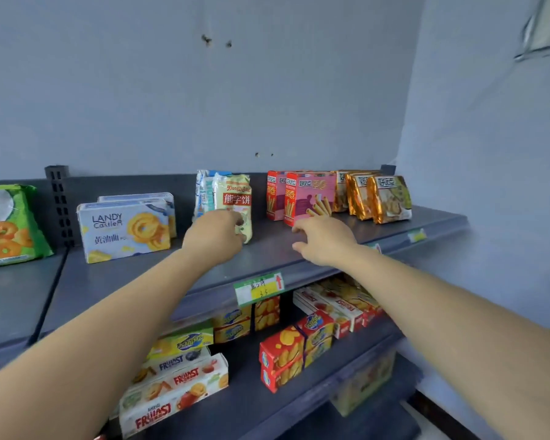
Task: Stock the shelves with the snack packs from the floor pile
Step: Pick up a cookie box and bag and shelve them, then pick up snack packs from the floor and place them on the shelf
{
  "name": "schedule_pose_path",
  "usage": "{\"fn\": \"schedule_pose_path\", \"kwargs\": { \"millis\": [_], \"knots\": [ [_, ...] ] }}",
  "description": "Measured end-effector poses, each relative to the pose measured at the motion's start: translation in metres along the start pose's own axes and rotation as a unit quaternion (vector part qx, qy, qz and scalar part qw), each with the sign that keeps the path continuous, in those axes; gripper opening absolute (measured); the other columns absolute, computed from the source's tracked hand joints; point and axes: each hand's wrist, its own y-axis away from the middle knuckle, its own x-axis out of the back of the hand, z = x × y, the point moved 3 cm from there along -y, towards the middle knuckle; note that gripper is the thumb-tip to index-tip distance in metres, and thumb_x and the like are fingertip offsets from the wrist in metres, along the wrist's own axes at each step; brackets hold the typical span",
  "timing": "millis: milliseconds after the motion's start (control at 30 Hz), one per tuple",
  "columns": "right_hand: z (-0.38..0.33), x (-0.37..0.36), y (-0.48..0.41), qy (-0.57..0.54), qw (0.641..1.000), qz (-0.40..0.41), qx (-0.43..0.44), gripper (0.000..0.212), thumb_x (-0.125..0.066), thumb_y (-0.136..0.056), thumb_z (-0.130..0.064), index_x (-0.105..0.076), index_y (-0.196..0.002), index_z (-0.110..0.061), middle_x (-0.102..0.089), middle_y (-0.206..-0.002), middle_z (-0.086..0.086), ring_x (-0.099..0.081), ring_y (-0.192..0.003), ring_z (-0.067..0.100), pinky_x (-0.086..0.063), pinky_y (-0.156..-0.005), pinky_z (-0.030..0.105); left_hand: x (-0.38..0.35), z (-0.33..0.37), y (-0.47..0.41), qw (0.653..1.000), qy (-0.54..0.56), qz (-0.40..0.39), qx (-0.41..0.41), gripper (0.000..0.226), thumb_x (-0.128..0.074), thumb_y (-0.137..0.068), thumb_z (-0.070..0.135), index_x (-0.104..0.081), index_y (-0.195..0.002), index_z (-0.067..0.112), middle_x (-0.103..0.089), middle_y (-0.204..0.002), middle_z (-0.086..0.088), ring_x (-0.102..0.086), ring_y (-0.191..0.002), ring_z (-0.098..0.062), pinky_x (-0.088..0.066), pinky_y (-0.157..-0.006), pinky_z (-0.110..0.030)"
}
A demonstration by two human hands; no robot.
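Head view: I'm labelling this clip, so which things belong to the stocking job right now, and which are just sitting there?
In the job: left hand, gripping the cream biscuit pack; right hand, open by the pink box; top shelf.

Just there: Landy Castle boxes; green pack; gold packs; Fruiast boxes; price tag.

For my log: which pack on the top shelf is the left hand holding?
The pale green bag with the red label: only it is gripped by the left hand.
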Motion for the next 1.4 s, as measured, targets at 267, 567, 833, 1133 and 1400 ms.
{"fn": "schedule_pose_path", "kwargs": {
  "millis": [267,567,833,1133,1400],
  "knots": [
    [0.128,0.025,0.111,0.069,0.990,-0.052,-0.114,0.038,-0.056,-0.092,-0.039,-0.056,-0.127,-0.025,-0.061,-0.125,0.003,-0.056,-0.114,0.027,-0.050,-0.083,0.037,-0.058,0.149,0.020,0.988,-0.018,-0.039,-0.146,0.039,-0.060,-0.090,0.031,-0.058,-0.126,0.015,-0.059,-0.125,-0.007,-0.053,-0.116,-0.028,-0.050,-0.091,-0.042],
    [0.249,0.045,0.265,0.094,0.962,-0.112,-0.231,0.033,-0.056,-0.092,-0.031,-0.059,-0.122,-0.018,-0.062,-0.122,0.004,-0.055,-0.113,0.026,-0.048,-0.086,0.034,-0.119,0.313,0.088,0.962,0.014,-0.110,-0.251,0.022,-0.052,-0.089,0.024,-0.062,-0.105,0.013,-0.063,-0.110,-0.010,-0.059,-0.101,-0.031,-0.051,-0.072,-0.036],
    [0.321,0.058,0.401,0.118,0.922,-0.149,-0.337,0.036,-0.053,-0.093,-0.031,-0.057,-0.125,-0.016,-0.061,-0.121,0.008,-0.056,-0.109,0.029,-0.047,-0.080,0.036,-0.167,0.434,0.148,0.912,0.039,-0.169,-0.371,0.036,-0.052,-0.093,0.030,-0.059,-0.124,0.012,-0.058,-0.124,-0.010,-0.054,-0.115,-0.029,-0.049,-0.088,-0.036],
    [0.358,0.076,0.545,0.123,0.838,-0.176,-0.501,0.040,-0.054,-0.095,-0.035,-0.053,-0.131,-0.019,-0.060,-0.126,0.006,-0.055,-0.115,0.028,-0.050,-0.085,0.037,-0.210,0.557,0.222,0.831,0.095,-0.218,-0.503,0.021,-0.056,-0.091,0.029,-0.063,-0.103,0.013,-0.062,-0.102,-0.004,-0.058,-0.098,-0.024,-0.044,-0.068,-0.030],
    [0.357,0.087,0.669,0.112,0.731,-0.171,-0.651,0.030,-0.056,-0.090,-0.032,-0.060,-0.116,-0.018,-0.064,-0.113,0.005,-0.058,-0.107,0.030,-0.052,-0.081,0.037,-0.233,0.654,0.315,0.740,0.129,-0.258,-0.608,0.025,-0.057,-0.092,0.031,-0.064,-0.111,0.016,-0.062,-0.111,-0.006,-0.058,-0.103,-0.027,-0.051,-0.077,-0.035]
  ]
}}
